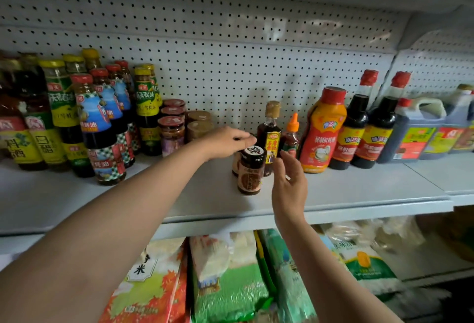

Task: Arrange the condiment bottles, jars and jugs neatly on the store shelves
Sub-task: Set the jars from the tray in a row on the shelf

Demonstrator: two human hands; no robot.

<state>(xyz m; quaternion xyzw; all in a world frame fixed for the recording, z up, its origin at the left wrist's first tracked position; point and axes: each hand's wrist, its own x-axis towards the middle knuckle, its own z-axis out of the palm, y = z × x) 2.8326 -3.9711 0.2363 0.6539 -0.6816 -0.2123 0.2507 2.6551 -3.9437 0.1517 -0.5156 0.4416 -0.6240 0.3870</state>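
1. Small dark jar (250, 171), black lid, upright mid-shelf (359, 189); second jar (236, 162) touching at its 10 o'clock.
2. Left hand (225, 143) above the lid, fingers relaxed, holding nothing.
3. Right hand (289, 181) at 3 o'clock, fingers spread, apart from jar.
4. Slim sauce bottle (269, 133) at 1 o'clock.

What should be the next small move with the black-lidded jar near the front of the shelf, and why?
Probably grip the black-lidded jar and slide it back. It stands ahead of the small bottles; the left hand hovers over its lid, the right hand is open beside it.
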